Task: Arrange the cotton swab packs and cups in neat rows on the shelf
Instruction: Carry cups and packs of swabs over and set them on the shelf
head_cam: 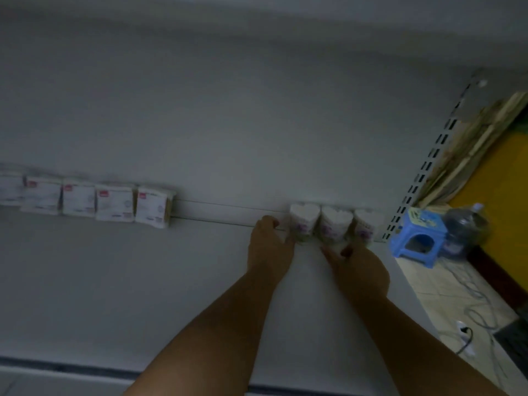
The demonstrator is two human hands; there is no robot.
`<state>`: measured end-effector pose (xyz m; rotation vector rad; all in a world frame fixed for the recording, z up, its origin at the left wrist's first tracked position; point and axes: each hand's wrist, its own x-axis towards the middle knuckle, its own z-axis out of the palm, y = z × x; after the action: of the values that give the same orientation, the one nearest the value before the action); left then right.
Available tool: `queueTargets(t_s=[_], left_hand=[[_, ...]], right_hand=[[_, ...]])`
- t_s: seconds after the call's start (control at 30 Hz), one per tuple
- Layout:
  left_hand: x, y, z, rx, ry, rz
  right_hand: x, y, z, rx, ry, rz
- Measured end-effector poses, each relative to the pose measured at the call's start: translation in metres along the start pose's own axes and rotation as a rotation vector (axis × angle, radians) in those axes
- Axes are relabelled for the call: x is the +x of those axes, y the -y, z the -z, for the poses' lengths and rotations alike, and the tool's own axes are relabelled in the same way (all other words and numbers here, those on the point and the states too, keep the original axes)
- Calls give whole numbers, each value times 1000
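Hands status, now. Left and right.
Left hand: against the side of the leftmost cup; grip too blurred to tell.
Right hand: open, straight fingers at the foot of the middle cup.

Shop interior, as I see it through the head camera: a white display shelf (120,281) on a slotted upright (428,167), stocked with identical packs (114,205).

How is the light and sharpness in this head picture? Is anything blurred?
Head view: dim, underexposed over the grey metal shelf; motion blur smears the print on the white cotton swab packs and white heart-topped cups; brighter at right near the blue plastic stool.
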<state>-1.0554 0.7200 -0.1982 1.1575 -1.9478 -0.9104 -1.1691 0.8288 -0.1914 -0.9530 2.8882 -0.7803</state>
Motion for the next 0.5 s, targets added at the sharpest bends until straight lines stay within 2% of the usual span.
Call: queueTargets(t_s=[0.07,0.17,0.23,0.3,0.37,0.43,0.5], left_hand=[[-9,3,32,41,40,-117],[-14,14,116,164,117,-354],[-7,24,188,303,158,-441],[-1,38,266,460,181,-412],[-4,60,342,637,212,-290],[-18,92,411,874,269,-186],[-38,131,474,1036,332,-56]], right_hand=[[-18,3,5,-113,1,101],[-47,27,12,-367,-134,508],[-63,73,20,-369,-207,682],[-80,138,20,-376,-204,818],[-104,211,5,-327,-124,922],[-138,278,-22,-275,42,974],[-174,332,-49,-352,250,1045]])
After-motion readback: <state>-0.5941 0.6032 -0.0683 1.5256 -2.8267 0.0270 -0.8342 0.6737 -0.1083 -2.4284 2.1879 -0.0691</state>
